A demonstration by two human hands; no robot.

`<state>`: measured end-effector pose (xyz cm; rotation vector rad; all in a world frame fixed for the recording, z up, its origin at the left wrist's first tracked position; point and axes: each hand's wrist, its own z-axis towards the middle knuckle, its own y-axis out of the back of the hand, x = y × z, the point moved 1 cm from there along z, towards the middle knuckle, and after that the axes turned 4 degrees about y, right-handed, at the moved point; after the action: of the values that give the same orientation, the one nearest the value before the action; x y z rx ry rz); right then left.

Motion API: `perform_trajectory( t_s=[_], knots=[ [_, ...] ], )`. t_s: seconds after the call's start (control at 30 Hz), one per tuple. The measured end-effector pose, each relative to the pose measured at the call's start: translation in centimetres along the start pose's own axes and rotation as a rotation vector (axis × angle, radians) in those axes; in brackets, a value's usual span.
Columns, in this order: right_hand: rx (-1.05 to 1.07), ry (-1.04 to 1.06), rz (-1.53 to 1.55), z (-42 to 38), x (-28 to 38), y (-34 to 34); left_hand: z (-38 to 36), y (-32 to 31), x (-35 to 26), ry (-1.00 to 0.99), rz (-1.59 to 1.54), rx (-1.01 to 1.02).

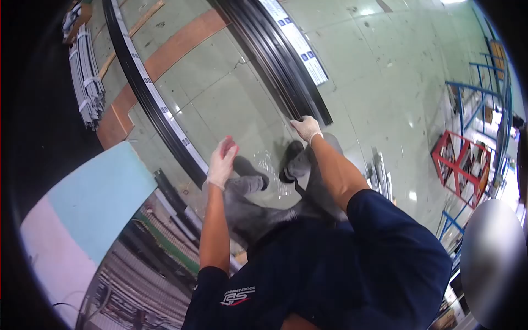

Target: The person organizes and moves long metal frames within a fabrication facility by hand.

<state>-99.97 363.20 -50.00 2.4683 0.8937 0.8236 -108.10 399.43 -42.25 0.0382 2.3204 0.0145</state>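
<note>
My right hand (307, 129), in a white glove, closes on the near end of a long black profile (278, 60) that lies on the floor. Fine grooves run along the profile, and a white labelled strip (301, 44) lies along its right side. My left hand (222, 162), also gloved with reddish fingertips, hovers in front of my left knee. Its fingers are loosely bent and apart, with nothing visible in them. Just left of it, another long dark profile (144, 91) with a white labelled strip runs away from me.
Bundled grey profiles (87, 80) lie at the far left, beside a brown board (116, 122). A light blue and pink panel (93, 203) stands at my left, above stacked strips (143, 258). On the right are a red metal frame (459, 165) and blue racks (478, 85).
</note>
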Motion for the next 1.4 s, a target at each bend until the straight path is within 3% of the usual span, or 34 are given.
perform_trajectory(
  t_s=[0.1,0.17,0.27,0.4,0.6,0.73,0.97,1.1,1.27,1.33,1.4],
  knots=[
    [-0.130,-0.046,-0.148,7.7,-1.3,-5.2,8.2,-3.1,2.1,-0.136,0.066,0.038],
    [-0.354,-0.028,-0.370,9.6,-1.5,-8.2,13.7,-4.5,2.9,-0.230,0.230,0.110],
    [-0.536,0.140,-0.532,12.9,-2.4,-10.6,20.7,-5.3,1.6,-0.389,0.601,0.210],
    [-0.642,0.069,-0.537,16.0,-3.5,-13.3,27.5,-6.0,0.5,-0.477,0.561,0.227],
    [-0.695,0.150,-0.552,16.8,-4.5,-13.5,26.7,-7.4,0.3,-0.600,0.367,0.150],
    [-0.614,0.184,-0.623,15.9,-3.7,-14.3,27.4,-6.8,2.0,-0.397,0.465,0.263],
    [-0.434,0.343,-0.589,13.6,-1.7,-19.7,29.7,-6.9,8.5,-0.218,0.632,0.103],
    [-0.373,0.488,-0.518,12.7,-0.3,-24.1,29.0,-7.7,8.4,-0.309,0.613,-0.063],
    [-0.248,0.600,-0.515,10.5,1.4,-27.2,25.7,-6.9,8.0,-0.126,0.558,-0.421],
    [-0.450,0.638,-0.497,8.0,1.0,-27.5,26.9,-6.4,8.6,0.017,0.401,-0.546],
    [-0.583,0.573,-0.558,6.5,0.2,-28.7,29.6,-5.9,9.8,0.069,0.249,-0.501]
  ],
)
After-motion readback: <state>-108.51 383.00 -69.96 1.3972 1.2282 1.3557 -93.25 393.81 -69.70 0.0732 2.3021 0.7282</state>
